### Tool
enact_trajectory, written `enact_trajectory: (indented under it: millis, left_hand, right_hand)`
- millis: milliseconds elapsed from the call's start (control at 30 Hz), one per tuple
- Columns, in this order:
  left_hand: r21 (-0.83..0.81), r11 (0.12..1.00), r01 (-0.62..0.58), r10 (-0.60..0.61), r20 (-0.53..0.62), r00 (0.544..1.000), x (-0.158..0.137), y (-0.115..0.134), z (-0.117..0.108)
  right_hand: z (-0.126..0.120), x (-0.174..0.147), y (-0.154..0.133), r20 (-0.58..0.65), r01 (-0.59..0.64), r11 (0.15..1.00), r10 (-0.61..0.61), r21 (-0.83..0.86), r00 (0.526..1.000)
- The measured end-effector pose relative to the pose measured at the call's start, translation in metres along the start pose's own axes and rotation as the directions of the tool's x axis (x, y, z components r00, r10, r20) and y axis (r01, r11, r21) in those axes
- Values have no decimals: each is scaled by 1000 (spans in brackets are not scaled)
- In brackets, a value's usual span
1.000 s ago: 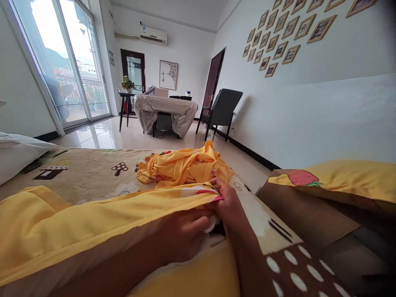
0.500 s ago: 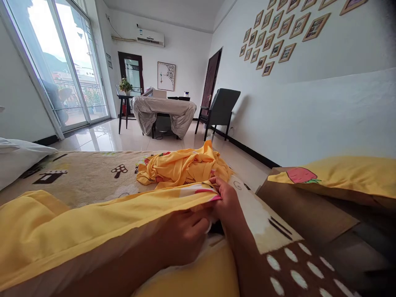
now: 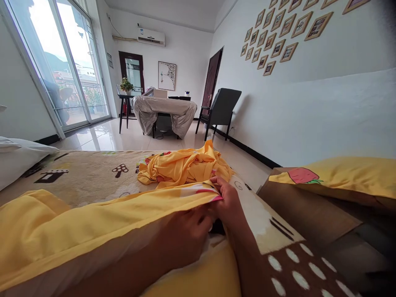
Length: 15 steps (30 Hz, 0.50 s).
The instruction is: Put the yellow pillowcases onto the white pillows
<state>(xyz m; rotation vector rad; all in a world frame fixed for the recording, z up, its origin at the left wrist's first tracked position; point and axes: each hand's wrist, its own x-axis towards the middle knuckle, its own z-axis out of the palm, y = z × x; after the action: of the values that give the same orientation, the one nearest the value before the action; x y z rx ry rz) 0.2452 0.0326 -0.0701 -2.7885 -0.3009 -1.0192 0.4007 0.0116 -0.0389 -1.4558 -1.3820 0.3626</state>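
Two hands close together at 6 o'clock: left hand (image 3: 185, 235) just below right hand (image 3: 227, 196). In right hand: edge of cloth (image 3: 102, 218), pinched at pink-and-white print. On left: curled fingers, tips in shadow; can't tell if grasping anything. Cloth stretched from pinch toward 9 o'clock, over left forearm (image 3: 130, 260). Beneath, at 6: yellow fabric (image 3: 201, 276).

Step in hand, judging by pose: working cloth edge, hands nearly meeting. Probably needed for next move: firm right pinch, taut edge, left fingers clear of fold.

At 3: box (image 3: 315, 210), yellow drape (image 3: 355, 175) on top. At 12, just past cloth: crumpled pile (image 3: 185, 165) on blanket (image 3: 89, 177). At 10: white bundle (image 3: 24, 161). Farther, at 12: covered table (image 3: 163, 105); at 1: chair (image 3: 221, 108).
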Motion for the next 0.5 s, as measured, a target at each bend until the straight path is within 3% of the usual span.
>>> enact_trajectory:
  millis: [300, 500]
  left_hand:
    - [-466, 871, 154, -173, 2, 985, 1, -10, -8]
    - [-656, 736, 168, -158, 74, 985, -4, -8, -13]
  right_hand:
    - [4, 0, -1, -16, -65, 997, 65, 50, 998]
    - [2, 0, -3, 1, -66, 994, 66, 90, 998]
